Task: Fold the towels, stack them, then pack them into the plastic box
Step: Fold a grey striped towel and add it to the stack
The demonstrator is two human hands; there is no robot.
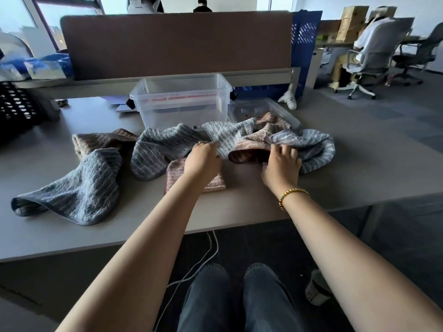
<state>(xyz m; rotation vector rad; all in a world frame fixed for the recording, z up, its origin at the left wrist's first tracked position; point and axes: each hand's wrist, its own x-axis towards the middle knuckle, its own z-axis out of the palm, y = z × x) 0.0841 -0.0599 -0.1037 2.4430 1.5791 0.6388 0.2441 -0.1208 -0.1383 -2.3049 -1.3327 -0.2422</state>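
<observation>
Grey desk (335, 168), brown partition (177, 44), office chairs (374, 58), strewn towels (79, 185)

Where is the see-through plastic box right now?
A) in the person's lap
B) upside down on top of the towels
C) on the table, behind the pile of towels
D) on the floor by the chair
C: the plastic box stands upright on the table, just beyond the crumpled towels.

Both arms outstretched, fingers (288, 152) curled.
</observation>
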